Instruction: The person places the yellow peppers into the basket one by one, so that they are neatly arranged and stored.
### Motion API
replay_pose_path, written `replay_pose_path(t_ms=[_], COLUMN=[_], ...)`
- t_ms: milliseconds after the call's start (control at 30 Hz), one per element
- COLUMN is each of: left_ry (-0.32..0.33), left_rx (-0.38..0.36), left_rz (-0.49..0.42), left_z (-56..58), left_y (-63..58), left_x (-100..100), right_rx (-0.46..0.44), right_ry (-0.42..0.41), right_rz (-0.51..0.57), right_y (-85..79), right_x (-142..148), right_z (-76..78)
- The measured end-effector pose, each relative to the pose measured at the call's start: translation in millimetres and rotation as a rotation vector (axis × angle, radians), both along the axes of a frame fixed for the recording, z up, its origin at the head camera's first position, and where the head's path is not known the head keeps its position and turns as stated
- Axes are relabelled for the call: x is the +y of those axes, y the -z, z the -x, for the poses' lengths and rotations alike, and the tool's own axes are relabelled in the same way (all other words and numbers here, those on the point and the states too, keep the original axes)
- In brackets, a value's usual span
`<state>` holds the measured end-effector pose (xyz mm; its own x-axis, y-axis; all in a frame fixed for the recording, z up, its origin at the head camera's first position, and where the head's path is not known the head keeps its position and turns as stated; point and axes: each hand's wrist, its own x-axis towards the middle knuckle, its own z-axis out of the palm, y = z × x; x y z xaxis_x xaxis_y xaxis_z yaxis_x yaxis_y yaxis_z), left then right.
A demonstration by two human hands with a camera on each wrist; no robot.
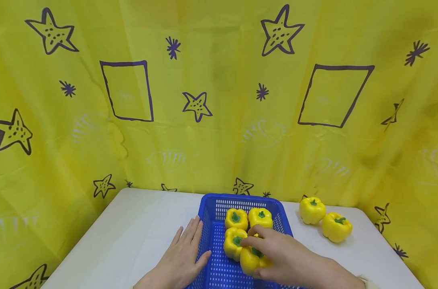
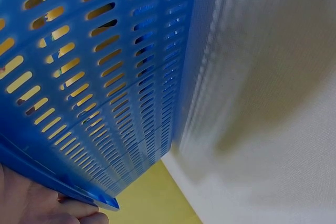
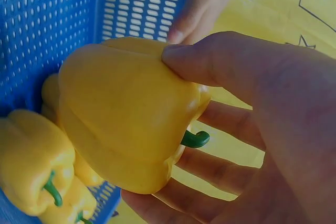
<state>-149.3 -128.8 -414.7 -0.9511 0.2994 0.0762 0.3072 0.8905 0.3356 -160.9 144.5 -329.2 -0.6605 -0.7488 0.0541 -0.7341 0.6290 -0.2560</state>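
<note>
My right hand [image 1: 280, 251] grips a yellow bell pepper [image 1: 252, 261] over the right part of a blue plastic basket [image 1: 219, 228]. In the right wrist view, thumb and fingers span the bell pepper [image 3: 126, 114], whose green stem points toward the palm. Other yellow bell peppers, among them one at the back left [image 1: 236, 219] and another at the back right [image 1: 261, 218], sit in the basket beside it. My left hand [image 1: 180, 257] rests along the basket's left rim with fingers extended and thumb reaching over the inside. The left wrist view shows the slotted outer wall [image 2: 105, 77] near that hand.
Two more yellow bell peppers, one farther back [image 1: 312, 210] and one nearer [image 1: 336, 227], stand on the white table [image 1: 132, 233] right of the basket. A yellow curtain [image 1: 219, 140] with drawn stars and fish hangs behind and along both sides.
</note>
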Motion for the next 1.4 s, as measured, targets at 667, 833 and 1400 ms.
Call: replay_pose_path(t_ms=[667, 833, 1400], left_ry=[-0.016, -0.018, -0.018], left_rx=[-0.052, -0.07, -0.065], left_rz=[0.004, 0.004, 0.008], left_z=[0.7, 0.3, 0.5], left_y=[0.2, -1.2, -1.4], left_x=[0, 1, 1], right_rx=[-0.114, -0.165, -0.142], right_ry=[-0.196, -0.176, -0.242], right_rz=[-0.032, -0.059, -0.024], right_y=[36.2, 41.9, 56.7], right_x=[-22, -26, -26], right_z=[7.6, 9.1, 12.4])
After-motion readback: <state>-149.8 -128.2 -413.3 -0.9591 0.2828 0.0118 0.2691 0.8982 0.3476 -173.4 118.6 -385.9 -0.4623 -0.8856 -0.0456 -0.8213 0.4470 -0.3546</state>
